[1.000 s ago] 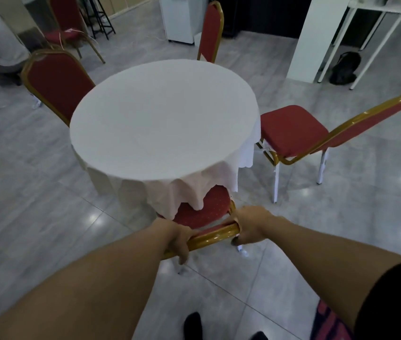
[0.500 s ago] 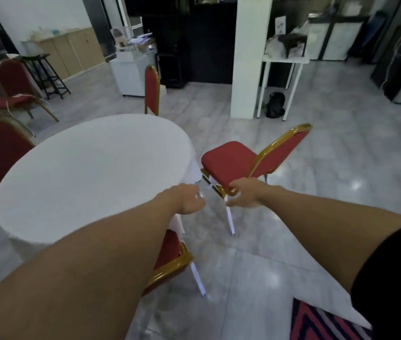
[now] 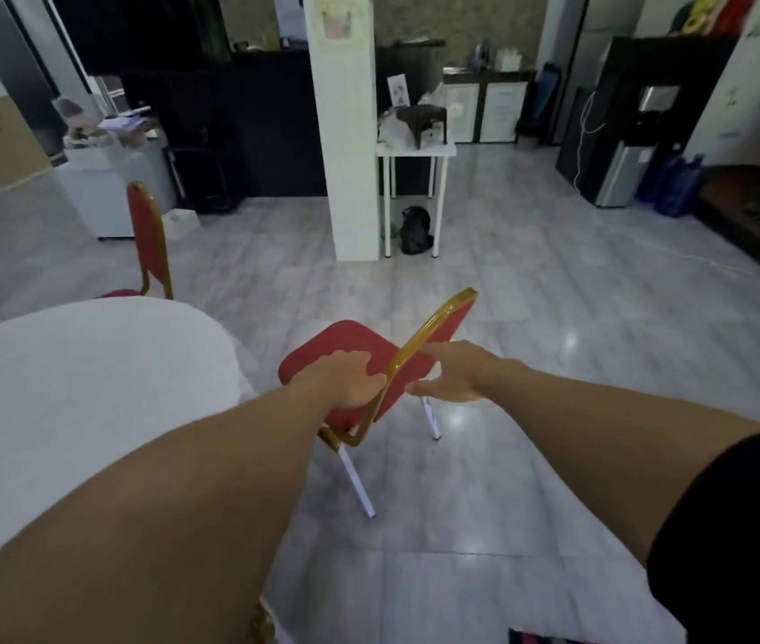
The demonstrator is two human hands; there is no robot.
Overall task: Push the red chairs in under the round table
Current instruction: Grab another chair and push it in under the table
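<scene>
Both bare arms reach forward toward a red padded chair with a gold metal frame and white legs, which stands on the grey tiled floor just right of the round worktop covered in a white cloth. Its seat is wholly clear of the worktop's edge, and its backrest faces away from the worktop, toward the open floor.

The left hand lies over the seat side of the backrest with its fingers curled against the gold frame rail; whether it is fully clamped on the rail cannot be told. The right hand is open, fingers spread and pointing left, at the outer face of the backrest; whether it touches the red padding is not clear.

A second red chair with a gold frame stands at the far side of the worktop, its backrest upright and its seat partly hidden behind the cloth edge. Beyond, a white square pillar rises from the floor, with a small white side table just beside it and a black bag under that table.
</scene>
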